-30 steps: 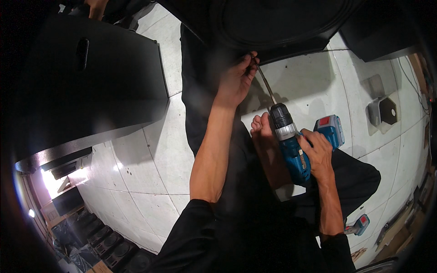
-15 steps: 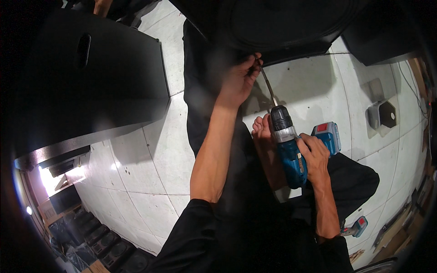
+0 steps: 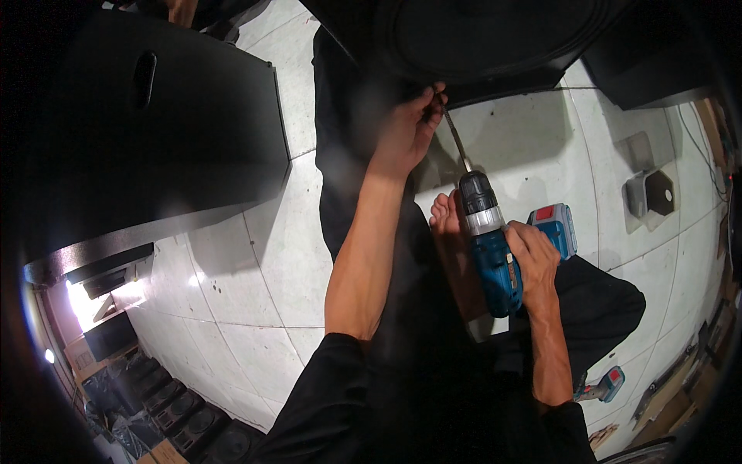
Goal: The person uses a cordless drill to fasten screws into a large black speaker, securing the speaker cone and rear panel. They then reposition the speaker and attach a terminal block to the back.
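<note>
My right hand (image 3: 535, 255) is wrapped round the grip of a blue and black cordless drill (image 3: 495, 263), whose battery juts out past my knuckles on the right. From its chuck a long, thin bit (image 3: 456, 139) points away to the lower edge of a black speaker cabinet (image 3: 502, 87). My left hand (image 3: 410, 131) is closed in a pinch at the far end of that bit, close against the cabinet. Any screw between those fingertips is too small or hidden to make out. A large round speaker cone (image 3: 495, 35) faces up in the cabinet.
Another large black cabinet (image 3: 178, 131) stands on the left. A grey and white open holder (image 3: 651, 193) lies on the tiled floor at the right. A second cordless tool (image 3: 607, 384) rests behind my right knee. Several loudspeakers (image 3: 197, 421) line the lower left.
The drill has shifted slightly away from me, toward the cabinet, with my right hand on it. My left hand stays pinched at the bit's end, barely moved.
</note>
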Demonstrator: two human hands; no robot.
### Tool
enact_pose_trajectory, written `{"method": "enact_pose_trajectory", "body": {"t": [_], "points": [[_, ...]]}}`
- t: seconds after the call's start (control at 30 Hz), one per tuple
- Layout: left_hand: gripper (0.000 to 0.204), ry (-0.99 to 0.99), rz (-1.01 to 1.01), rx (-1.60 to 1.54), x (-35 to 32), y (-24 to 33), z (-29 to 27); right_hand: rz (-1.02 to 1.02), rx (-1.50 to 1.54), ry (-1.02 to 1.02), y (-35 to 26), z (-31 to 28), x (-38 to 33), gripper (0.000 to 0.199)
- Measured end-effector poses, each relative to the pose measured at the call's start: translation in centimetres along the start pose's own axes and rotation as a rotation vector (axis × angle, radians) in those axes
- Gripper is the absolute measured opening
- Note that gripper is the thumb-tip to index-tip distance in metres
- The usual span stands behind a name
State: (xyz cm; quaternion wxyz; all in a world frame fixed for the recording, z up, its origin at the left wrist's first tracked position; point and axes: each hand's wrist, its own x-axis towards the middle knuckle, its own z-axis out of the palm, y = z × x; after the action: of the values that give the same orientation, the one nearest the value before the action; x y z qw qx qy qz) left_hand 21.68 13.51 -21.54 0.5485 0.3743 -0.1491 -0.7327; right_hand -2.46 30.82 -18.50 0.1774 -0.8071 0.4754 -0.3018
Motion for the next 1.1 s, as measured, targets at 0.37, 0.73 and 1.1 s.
{"method": "enact_pose_trajectory", "body": {"t": [0.37, 0.73, 1.1], "points": [[0.021, -0.138, 0.064, -0.052, 1.0, -0.4, -1.1, -0.011, -0.008, 0.043, 0.0, 0.3, -0.1, 0.051], [0.027, -0.074, 0.059, -0.056, 1.0, -0.5, -0.7, -0.019, -0.053, 0.077, -0.1, 0.9, -0.2, 0.051], [0.018, -0.051, 0.027, -0.063, 1.5, -0.6, -0.7, -0.025, -0.073, 0.079, 0.0, 1.2, -0.3, 0.055]]}}
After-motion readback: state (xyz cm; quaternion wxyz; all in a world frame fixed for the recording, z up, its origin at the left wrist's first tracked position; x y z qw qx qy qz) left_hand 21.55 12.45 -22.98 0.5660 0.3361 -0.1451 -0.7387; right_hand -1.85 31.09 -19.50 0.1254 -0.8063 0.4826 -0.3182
